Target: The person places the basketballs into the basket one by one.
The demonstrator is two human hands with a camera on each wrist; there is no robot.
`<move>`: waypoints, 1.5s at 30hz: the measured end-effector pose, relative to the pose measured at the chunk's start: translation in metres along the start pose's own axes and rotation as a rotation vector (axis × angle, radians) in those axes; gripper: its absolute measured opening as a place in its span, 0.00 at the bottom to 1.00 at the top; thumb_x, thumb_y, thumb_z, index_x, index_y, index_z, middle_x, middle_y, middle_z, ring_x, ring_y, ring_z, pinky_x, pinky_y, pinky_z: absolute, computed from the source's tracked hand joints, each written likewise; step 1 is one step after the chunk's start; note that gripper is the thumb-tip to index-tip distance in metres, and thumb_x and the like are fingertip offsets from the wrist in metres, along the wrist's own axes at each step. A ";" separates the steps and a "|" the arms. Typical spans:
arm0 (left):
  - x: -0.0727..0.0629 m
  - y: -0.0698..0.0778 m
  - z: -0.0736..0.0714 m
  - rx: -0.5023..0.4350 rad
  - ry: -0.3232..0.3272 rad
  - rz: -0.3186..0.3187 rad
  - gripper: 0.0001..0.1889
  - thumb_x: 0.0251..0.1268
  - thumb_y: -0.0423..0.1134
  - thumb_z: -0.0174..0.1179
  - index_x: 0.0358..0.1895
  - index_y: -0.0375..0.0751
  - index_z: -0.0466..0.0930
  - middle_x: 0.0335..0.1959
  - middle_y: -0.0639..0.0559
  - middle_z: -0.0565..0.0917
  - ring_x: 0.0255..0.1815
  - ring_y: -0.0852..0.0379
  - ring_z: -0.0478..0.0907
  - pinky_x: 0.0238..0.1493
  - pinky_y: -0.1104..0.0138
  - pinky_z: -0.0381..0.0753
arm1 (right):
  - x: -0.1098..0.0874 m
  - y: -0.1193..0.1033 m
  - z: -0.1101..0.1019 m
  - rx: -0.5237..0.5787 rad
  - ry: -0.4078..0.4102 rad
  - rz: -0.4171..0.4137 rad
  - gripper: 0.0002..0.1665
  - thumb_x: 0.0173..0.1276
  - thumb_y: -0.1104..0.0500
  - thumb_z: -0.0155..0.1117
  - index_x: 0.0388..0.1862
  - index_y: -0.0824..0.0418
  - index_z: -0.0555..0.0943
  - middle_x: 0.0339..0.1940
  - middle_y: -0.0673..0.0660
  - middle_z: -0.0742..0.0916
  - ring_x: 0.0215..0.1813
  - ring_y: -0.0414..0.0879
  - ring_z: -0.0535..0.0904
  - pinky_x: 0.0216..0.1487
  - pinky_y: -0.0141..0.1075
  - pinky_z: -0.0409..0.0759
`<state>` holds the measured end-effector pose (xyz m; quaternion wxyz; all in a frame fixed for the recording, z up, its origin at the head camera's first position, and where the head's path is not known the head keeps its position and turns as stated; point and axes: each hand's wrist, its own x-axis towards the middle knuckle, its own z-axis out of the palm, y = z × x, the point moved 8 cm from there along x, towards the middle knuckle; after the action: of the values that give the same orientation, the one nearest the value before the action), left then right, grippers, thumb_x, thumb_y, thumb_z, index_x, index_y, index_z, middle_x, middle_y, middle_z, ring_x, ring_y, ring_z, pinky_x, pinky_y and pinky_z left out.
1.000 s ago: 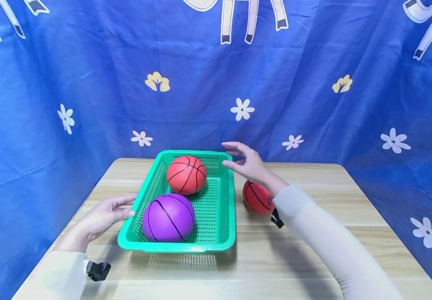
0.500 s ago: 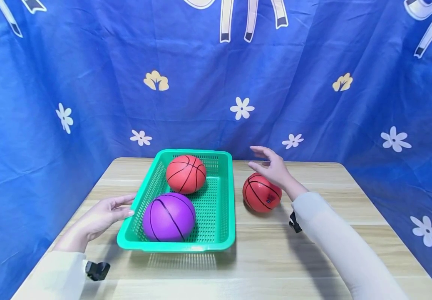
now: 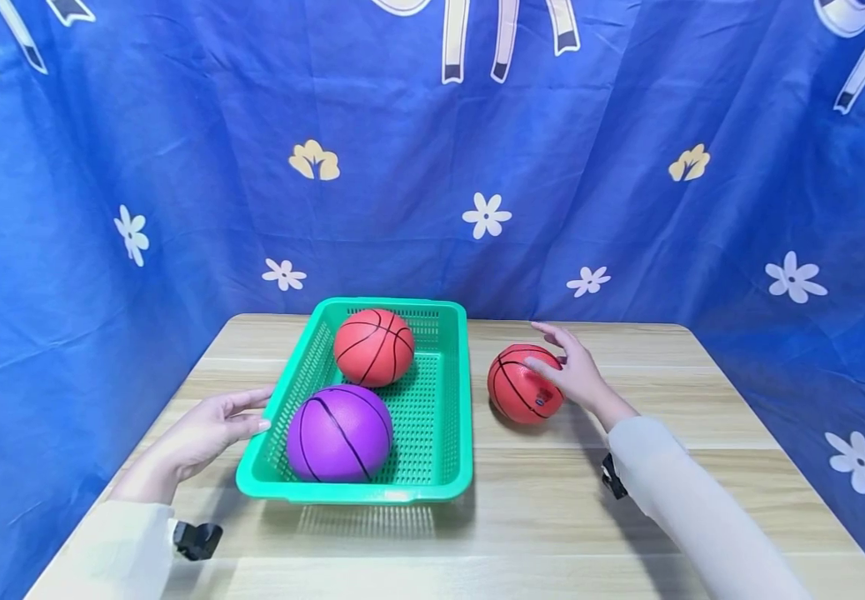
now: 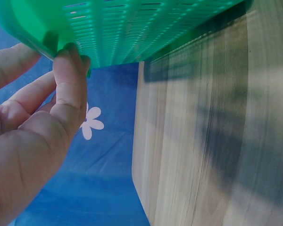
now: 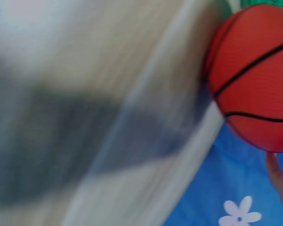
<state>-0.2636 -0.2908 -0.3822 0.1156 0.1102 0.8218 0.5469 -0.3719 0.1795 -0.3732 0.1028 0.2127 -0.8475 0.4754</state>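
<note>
My left hand pinches the left rim of a green plastic basket, as the thumb and fingers in the left wrist view show. Inside the basket lie a purple basketball in front and an orange-red basketball behind it. Right of the basket, a red basketball sits on the table. Over its right side is my right hand, thumb across the top and fingers spread past the far side. Only a few fingertips of that hand appear below the red ball in the right wrist view; contact is unclear.
The wooden table carries everything. A blue cloth printed with flowers hangs close behind the table's back edge and along both sides. Each wrist wears a small black camera.
My right hand has left the space by the basket's back right corner, moving right and down to the red basketball. My left hand, the basket and the balls stay put.
</note>
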 end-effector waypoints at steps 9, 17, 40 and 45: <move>0.000 0.001 0.001 -0.013 -0.003 0.006 0.33 0.68 0.35 0.57 0.69 0.20 0.53 0.68 0.26 0.59 0.51 0.68 0.75 0.51 0.78 0.71 | -0.022 0.023 0.003 0.058 -0.082 0.090 0.46 0.56 0.57 0.75 0.71 0.56 0.64 0.66 0.61 0.68 0.65 0.61 0.66 0.53 0.52 0.77; 0.000 -0.001 0.000 -0.005 0.000 -0.003 0.33 0.68 0.35 0.57 0.69 0.20 0.54 0.67 0.25 0.61 0.50 0.68 0.75 0.50 0.78 0.70 | -0.034 0.013 0.007 0.101 -0.156 0.115 0.55 0.50 0.63 0.78 0.74 0.61 0.57 0.69 0.68 0.64 0.62 0.68 0.68 0.49 0.52 0.79; 0.001 -0.003 -0.001 0.008 -0.001 -0.005 0.34 0.68 0.36 0.57 0.69 0.22 0.54 0.67 0.27 0.61 0.51 0.66 0.75 0.51 0.78 0.71 | -0.028 0.034 0.003 0.118 -0.060 0.160 0.53 0.47 0.59 0.81 0.70 0.53 0.63 0.64 0.63 0.72 0.58 0.61 0.73 0.51 0.51 0.78; 0.001 -0.002 -0.001 0.015 0.001 -0.009 0.33 0.68 0.36 0.57 0.69 0.22 0.54 0.68 0.27 0.60 0.52 0.64 0.76 0.51 0.78 0.71 | -0.022 -0.001 -0.010 0.121 -0.043 0.124 0.51 0.48 0.64 0.79 0.70 0.62 0.63 0.63 0.68 0.72 0.56 0.64 0.72 0.50 0.52 0.78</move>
<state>-0.2652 -0.2921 -0.3839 0.1166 0.1071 0.8265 0.5402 -0.3523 0.1933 -0.3752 0.0420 0.1757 -0.8309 0.5264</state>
